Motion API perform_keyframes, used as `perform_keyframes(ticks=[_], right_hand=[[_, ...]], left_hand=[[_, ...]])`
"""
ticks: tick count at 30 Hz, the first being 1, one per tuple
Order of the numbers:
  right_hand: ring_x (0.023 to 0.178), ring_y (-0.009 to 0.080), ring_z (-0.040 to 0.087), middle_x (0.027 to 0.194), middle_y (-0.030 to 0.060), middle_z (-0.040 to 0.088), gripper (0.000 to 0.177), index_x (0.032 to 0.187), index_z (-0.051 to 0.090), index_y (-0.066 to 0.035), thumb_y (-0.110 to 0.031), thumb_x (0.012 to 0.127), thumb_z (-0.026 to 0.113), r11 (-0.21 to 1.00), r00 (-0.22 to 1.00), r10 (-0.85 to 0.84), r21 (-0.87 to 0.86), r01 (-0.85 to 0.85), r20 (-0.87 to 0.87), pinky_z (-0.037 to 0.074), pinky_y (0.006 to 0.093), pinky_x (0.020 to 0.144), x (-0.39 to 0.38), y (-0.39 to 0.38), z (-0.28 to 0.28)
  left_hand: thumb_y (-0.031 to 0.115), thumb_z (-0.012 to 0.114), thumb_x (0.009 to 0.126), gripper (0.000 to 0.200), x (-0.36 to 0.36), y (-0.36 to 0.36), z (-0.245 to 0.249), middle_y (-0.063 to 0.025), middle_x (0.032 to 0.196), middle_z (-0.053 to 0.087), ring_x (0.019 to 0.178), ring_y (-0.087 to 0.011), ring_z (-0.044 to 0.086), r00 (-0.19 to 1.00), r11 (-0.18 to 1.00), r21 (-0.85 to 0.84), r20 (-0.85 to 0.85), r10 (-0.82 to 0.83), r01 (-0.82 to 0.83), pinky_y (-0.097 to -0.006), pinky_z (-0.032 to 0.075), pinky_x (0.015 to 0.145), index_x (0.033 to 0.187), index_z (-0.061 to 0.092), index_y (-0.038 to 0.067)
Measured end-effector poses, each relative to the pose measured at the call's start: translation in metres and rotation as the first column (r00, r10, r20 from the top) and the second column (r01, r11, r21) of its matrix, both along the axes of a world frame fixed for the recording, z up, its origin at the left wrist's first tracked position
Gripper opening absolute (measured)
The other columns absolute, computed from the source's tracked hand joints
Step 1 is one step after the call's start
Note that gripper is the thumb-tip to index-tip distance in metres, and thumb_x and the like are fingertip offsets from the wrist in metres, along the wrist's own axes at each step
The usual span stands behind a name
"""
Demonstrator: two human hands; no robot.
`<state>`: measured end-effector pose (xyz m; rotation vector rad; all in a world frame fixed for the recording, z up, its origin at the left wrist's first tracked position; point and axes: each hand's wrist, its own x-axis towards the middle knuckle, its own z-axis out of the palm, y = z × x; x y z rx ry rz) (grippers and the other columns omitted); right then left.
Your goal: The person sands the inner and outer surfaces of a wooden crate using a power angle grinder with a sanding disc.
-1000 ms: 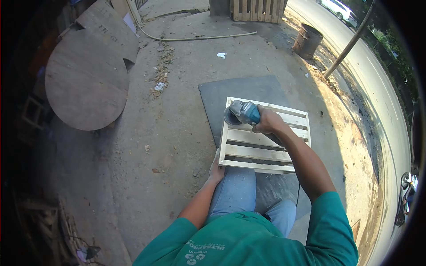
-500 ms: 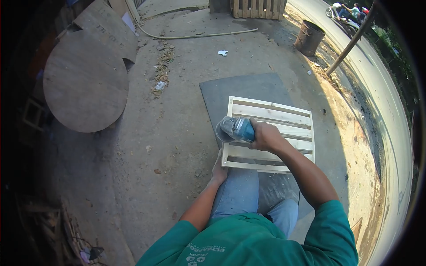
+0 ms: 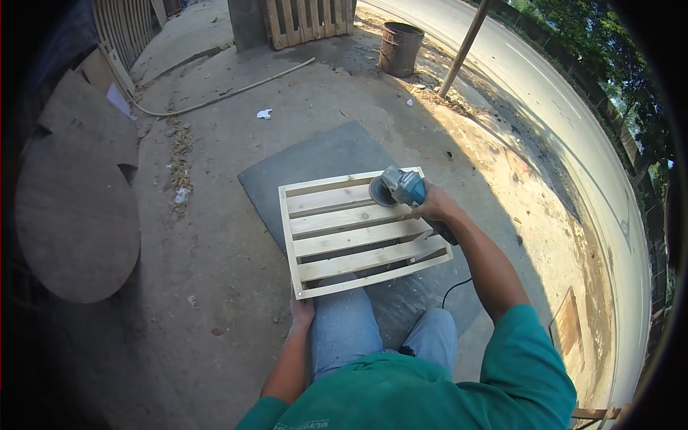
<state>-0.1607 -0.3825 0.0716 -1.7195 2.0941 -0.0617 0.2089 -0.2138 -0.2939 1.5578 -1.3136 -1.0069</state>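
Observation:
A pale slatted wooden frame (image 3: 358, 236) lies tilted over my knees, above a dark grey mat (image 3: 315, 154). My right hand (image 3: 436, 202) is wrapped round the teal body of a power sander (image 3: 407, 188). The sander's round disc is at the top slats, near the frame's upper right corner. At the frame's lower left corner, my left hand (image 3: 302, 309) grips the edge from below; its fingers are partly hidden under the wood. A black cord hangs below the sander on the right.
A round wooden board (image 3: 77, 215) leans at the left. Farther off are a hose (image 3: 215, 99), a slatted crate (image 3: 308, 21), a rusty drum (image 3: 400, 50) and a slanted pole (image 3: 464, 49). A road (image 3: 545, 79) curves along the right.
The sander and my right hand have moved from the frame's left side to its upper right. The view has turned right, and the frame now shows farther left and at a different tilt.

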Motion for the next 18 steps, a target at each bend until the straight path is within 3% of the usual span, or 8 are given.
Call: perform_keyframes(ticks=[4,7,12,18], right_hand=[[0.107,0.0333,0.067,0.116,0.0195,0.070,0.085,0.129,0.058,-0.003,-0.022,0.053,0.089,0.992,0.992,-0.108,-0.062,0.112,0.070,0.052,0.0411,0.094,-0.064,0.007,-0.009],[0.107,0.0342,0.067,0.116,0.0198,0.069,0.084,0.130,0.058,-0.003,-0.021,0.053,0.088,0.987,0.986,-0.129,-0.081,0.138,0.105,0.052,0.0413,0.094,-0.084,0.020,-0.010],[0.105,0.0352,0.067,0.115,0.0211,0.069,0.084,0.129,0.058,-0.003,-0.023,0.053,0.087,0.986,0.983,-0.164,-0.026,0.167,0.085,0.052,0.0415,0.094,-0.096,0.066,-0.012],[0.103,0.0384,0.069,0.110,0.0232,0.070,0.078,0.126,0.058,-0.004,-0.027,0.056,0.085,0.984,0.982,-0.179,0.017,0.178,0.054,0.054,0.0447,0.091,-0.109,0.139,-0.009]], left_hand=[[0.004,0.062,0.095,0.048,-0.002,0.001,0.012,-0.0217,0.136,0.061,0.126,-0.0354,0.060,0.992,0.999,0.039,-0.122,0.019,-0.014,-0.0442,0.049,0.103,0.141,0.049,0.001],[0.002,0.063,0.094,0.045,-0.002,0.001,0.030,-0.0212,0.134,0.062,0.124,-0.0334,0.061,0.999,0.998,0.065,-0.036,0.011,-0.008,-0.0427,0.050,0.103,0.138,0.052,-0.001],[0.002,0.065,0.094,0.042,-0.004,0.002,0.056,-0.0209,0.131,0.063,0.123,-0.0324,0.062,0.999,0.998,0.070,-0.042,0.013,-0.010,-0.0413,0.050,0.101,0.134,0.055,-0.003],[0.005,0.066,0.095,0.036,-0.001,-0.001,0.039,-0.0207,0.123,0.068,0.116,-0.0311,0.066,0.999,0.997,0.070,-0.047,0.026,-0.022,-0.0409,0.052,0.097,0.129,0.059,-0.004]])
